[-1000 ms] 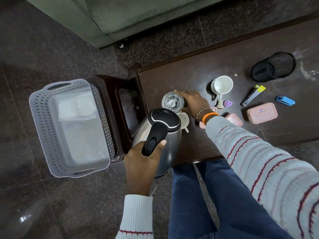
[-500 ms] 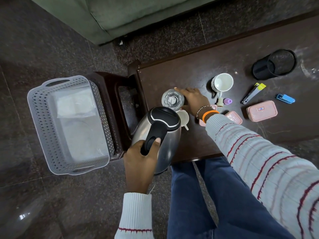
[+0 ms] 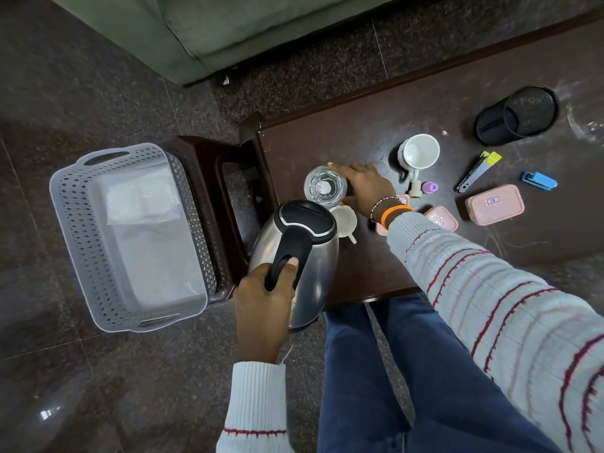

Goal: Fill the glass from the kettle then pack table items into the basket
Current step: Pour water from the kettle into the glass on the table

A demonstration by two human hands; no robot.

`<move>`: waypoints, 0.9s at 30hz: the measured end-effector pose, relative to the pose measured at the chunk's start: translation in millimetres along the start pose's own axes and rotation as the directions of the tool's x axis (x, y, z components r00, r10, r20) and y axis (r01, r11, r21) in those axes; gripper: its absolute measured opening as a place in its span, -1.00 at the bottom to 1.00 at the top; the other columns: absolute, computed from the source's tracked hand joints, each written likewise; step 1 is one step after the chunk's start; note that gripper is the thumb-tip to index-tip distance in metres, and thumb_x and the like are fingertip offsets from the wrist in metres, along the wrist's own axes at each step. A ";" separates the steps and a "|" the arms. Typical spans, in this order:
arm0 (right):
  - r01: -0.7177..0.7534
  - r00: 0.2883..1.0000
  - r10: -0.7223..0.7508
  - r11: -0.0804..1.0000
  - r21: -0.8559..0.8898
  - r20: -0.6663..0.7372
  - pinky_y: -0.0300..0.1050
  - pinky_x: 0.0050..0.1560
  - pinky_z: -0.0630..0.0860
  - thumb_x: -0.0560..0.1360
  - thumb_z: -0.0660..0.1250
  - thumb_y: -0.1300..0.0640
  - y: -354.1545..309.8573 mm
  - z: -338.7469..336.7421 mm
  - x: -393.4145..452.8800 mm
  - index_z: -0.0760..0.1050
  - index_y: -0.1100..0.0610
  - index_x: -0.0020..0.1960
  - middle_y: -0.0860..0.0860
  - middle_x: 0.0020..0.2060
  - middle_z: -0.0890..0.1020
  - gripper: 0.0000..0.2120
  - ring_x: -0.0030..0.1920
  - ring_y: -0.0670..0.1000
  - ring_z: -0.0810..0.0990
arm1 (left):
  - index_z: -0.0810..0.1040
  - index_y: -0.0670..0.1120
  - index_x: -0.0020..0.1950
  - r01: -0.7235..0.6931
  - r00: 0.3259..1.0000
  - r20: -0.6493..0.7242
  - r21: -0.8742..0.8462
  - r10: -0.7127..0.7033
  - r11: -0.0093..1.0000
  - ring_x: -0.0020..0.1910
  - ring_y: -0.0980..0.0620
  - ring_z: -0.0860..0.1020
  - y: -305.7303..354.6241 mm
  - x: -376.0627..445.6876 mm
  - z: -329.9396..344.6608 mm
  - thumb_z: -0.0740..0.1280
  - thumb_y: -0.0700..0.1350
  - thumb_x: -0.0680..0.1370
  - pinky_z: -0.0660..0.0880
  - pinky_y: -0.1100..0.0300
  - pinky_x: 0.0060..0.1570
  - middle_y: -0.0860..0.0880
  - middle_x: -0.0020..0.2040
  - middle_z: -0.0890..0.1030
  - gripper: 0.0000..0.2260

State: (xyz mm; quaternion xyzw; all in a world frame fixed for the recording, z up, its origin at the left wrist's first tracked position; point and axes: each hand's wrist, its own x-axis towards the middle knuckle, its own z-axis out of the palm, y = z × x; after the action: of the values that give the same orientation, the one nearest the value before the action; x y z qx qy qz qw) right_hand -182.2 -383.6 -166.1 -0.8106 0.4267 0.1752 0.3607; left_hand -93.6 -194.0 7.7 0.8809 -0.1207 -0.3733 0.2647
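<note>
Left hand (image 3: 261,299): fingers curled round the black handle of the steel kettle (image 3: 300,256), thumb on the handle's top; kettle carried off the table's near-left corner, lid end toward the glass.
Right hand (image 3: 362,188): fingers wrapped against the right side of the glass (image 3: 325,188), steadying it upright on the table (image 3: 343,138).

Change over the last second: the kettle has drawn closer to the glass, so that its lid edge now sits just beside the glass's near rim; the right hand has kept its hold. No stream of water is visible, and the level in the glass cannot be told. Judgement: pouring is imminent or barely begun; filling is not done.

Basket (image 3: 81,223): pale perforated plastic, on a dark stool left of the table, holding only a white sheet or lining. Packing not started.

Items awaiting packing, on the table: white mug (image 3: 418,152); small white cup (image 3: 344,220) beside the kettle; black mesh holder (image 3: 516,114) lying on its side; nail clipper (image 3: 477,171); blue stapler (image 3: 539,181); pink lidded box (image 3: 495,204).
</note>
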 end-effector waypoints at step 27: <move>-0.013 1.000 0.013 1.000 0.028 -0.007 0.19 0.13 0.51 0.38 0.42 0.12 1.3 1.0 2.0 0.16 -0.17 0.44 0.08 0.26 0.45 -0.27 0.30 0.19 0.35 | 0.46 -0.21 -0.40 0.051 0.998 0.031 0.073 -0.054 0.996 -0.31 -0.23 0.53 11.9 -0.9 6.7 0.37 0.04 0.42 0.48 -0.03 -0.20 -0.23 -0.39 0.56 -0.65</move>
State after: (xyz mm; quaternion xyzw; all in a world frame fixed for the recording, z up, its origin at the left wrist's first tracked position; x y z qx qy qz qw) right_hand -182.1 -384.6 -168.5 -0.8033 0.4357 0.1685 0.3693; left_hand -99.2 -206.1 10.9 0.8865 -0.1151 -0.3899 0.2209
